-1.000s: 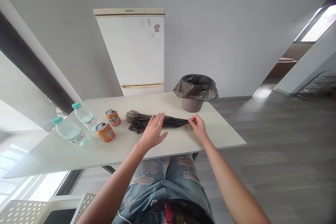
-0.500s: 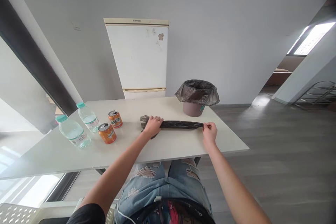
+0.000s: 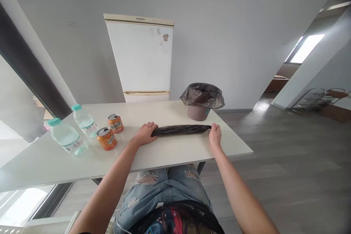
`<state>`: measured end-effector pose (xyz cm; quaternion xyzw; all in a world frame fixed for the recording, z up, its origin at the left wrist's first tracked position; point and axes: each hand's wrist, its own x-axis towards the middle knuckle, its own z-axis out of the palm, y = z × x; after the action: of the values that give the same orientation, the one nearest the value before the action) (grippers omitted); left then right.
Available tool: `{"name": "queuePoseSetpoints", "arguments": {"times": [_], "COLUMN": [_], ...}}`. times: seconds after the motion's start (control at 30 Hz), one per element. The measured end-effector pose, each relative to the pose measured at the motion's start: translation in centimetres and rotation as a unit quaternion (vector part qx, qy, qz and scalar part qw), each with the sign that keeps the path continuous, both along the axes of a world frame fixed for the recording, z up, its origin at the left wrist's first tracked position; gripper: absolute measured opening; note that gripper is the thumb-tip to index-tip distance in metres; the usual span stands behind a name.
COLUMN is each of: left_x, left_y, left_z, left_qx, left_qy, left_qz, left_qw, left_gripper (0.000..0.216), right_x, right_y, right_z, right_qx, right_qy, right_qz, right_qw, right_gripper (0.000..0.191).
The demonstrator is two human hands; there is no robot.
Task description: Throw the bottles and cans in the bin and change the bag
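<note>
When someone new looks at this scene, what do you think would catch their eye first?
Probably the dark plastic bag, a long strip across the pale table between the left hand and the right hand. Next might come the lined bin behind the bag's right end, and two orange cans beside two teal-capped bottles on the left.

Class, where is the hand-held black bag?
In the head view, the black bag stretches over the table between left hand and right hand, right of the cans, nearer than the bin.
</note>
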<state>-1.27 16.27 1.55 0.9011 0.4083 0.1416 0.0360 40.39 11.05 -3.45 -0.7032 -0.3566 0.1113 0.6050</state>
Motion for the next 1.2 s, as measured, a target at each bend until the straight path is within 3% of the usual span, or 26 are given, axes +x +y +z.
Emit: {"name": "queuePoseSetpoints", "arguments": {"times": [0.13, 0.23, 0.33, 0.4, 0.5, 0.63, 0.7, 0.87, 0.93, 1.07, 1.13, 1.2], "left_x": [-0.5, -0.8, -0.3, 0.6, 2.2, 3.2, 2.8, 0.4, -0.5, -0.7, 1.3, 5.3], "left_y": [0.3, 0.3, -0.2, -0.7, -1.2, -0.6, 0.0, 1.0, 1.1, 0.9, 0.5, -0.1], "left_z": [-0.4, -0.6, -0.1, 0.2, 0.1, -1.9, -2.9, -4.1, -4.1, -3.0, -1.8, -0.8], "left_qx": [-0.016, -0.017, -0.006, 0.03, 0.084, 0.019, -0.031, -0.065, -0.072, -0.073, -0.037, -0.012], "left_qy": [0.01, 0.016, 0.001, -0.031, -0.067, -0.014, 0.015, 0.032, 0.033, 0.019, -0.041, -0.146], "left_qz": [0.029, 0.024, 0.014, 0.027, 0.046, 0.023, 0.031, 0.051, 0.057, 0.077, 0.088, 0.07], "left_qw": [0.999, 0.999, 1.0, 0.999, 0.993, 0.999, 0.999, 0.996, 0.995, 0.994, 0.995, 0.987], "left_gripper": [0.045, 0.048, 0.05, 0.05, 0.052, 0.061, 0.065, 0.067, 0.066, 0.066, 0.067, 0.068], "right_x": [-1.4, -3.4, -7.3, -10.4, -13.3, -10.6, -7.5, -1.9, -1.4, -1.7, -1.9, -1.9], "right_y": [0.1, -0.7, -0.8, -0.1, 1.5, 2.9, 2.9, 2.5, 2.6, 3.0, 3.1, 3.2], "right_z": [0.7, 2.1, 4.1, 5.3, 6.6, 6.7, 5.9, 3.0, 2.0, 1.1, 1.0, 1.0], "right_qx": [-0.052, -0.016, 0.052, 0.061, 0.041, 0.006, -0.067, -0.286, -0.315, -0.324, -0.32, -0.313], "right_qy": [-0.077, -0.206, -0.355, -0.401, -0.412, -0.412, -0.421, -0.442, -0.452, -0.462, -0.461, -0.458], "right_qz": [-0.009, -0.009, 0.155, 0.257, 0.31, 0.303, 0.293, 0.325, 0.325, 0.302, 0.304, 0.308], "right_qw": [0.996, 0.978, 0.92, 0.877, 0.856, 0.859, 0.856, 0.786, 0.769, 0.768, 0.77, 0.773], "right_gripper": [0.049, 0.049, 0.044, 0.042, 0.045, 0.048, 0.052, 0.068, 0.07, 0.07, 0.069, 0.069]}}
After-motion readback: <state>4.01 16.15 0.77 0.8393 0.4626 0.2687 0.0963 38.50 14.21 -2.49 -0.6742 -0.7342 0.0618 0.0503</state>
